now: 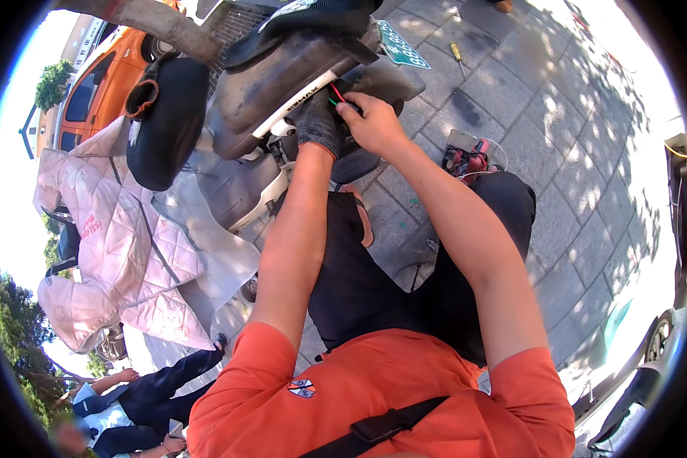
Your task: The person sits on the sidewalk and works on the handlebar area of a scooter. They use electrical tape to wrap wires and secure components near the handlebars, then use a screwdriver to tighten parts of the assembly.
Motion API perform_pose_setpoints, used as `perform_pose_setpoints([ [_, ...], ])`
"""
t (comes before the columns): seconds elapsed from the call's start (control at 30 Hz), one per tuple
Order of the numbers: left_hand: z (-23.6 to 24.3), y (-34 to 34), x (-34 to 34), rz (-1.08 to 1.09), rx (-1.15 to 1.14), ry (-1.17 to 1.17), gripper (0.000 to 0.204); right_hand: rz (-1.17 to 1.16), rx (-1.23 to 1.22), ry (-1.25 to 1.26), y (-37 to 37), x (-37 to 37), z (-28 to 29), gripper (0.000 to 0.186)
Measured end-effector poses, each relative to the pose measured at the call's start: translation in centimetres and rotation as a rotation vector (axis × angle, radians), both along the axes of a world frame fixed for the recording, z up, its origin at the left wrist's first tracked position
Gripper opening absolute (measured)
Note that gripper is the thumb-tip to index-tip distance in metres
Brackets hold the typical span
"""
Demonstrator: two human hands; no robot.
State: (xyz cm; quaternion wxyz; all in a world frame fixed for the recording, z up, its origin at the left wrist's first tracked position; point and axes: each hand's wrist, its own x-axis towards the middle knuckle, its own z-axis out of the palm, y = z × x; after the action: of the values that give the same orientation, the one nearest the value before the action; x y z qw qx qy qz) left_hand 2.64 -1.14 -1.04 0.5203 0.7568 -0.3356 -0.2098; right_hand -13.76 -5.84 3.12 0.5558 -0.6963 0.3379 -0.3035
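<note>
My left hand (317, 126), in a dark grey knit glove, reaches into the scooter (263, 95) below its white trim strip (294, 105). Its fingers are mostly hidden against the dark bodywork. My bare right hand (372, 126) is closed in a pinch beside it, with thumb and forefinger at thin wires. A red wire (337, 91) and a short green wire (332, 101) show between the two hands. The scooter's body is dark brown-grey, with a black seat above and a green licence plate (401, 46) at its rear.
A yellow-handled screwdriver (456, 52) lies on the grey paving (557, 168). By my right knee sits a red-and-black tool (469, 159) with a pale cord. A pink quilted cover (103, 237) hangs at left. A person (133, 412) is at lower left, an orange car (99, 84) behind.
</note>
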Motion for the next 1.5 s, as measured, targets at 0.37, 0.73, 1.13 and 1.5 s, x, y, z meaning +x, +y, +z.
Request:
perform_pose_setpoints([
  [0.37, 0.8, 0.5, -0.6, -0.041, 0.280, -0.793, 0.026, 0.030, -0.287, 0.060, -0.2, -0.4, -0.6, 0.040],
  [0.73, 2.8, -0.2, -2.4, 0.169, 0.022, 0.396, 0.037, 0.093, 0.529, -0.093, -0.5, -0.3, -0.4, 0.036],
  [1.13, 0.5, 0.5, -1.2, 0.217, 0.015, 0.269, 0.057, 0.124, 0.686, -0.159, 0.3, -0.1, 0.3, 0.034],
  [1.5, 5.8, -0.6, -3.9, 0.399, -0.080, 0.714, 0.041, 0.059, 0.604, -0.157, -0.2, 1.1, -0.5, 0.030],
])
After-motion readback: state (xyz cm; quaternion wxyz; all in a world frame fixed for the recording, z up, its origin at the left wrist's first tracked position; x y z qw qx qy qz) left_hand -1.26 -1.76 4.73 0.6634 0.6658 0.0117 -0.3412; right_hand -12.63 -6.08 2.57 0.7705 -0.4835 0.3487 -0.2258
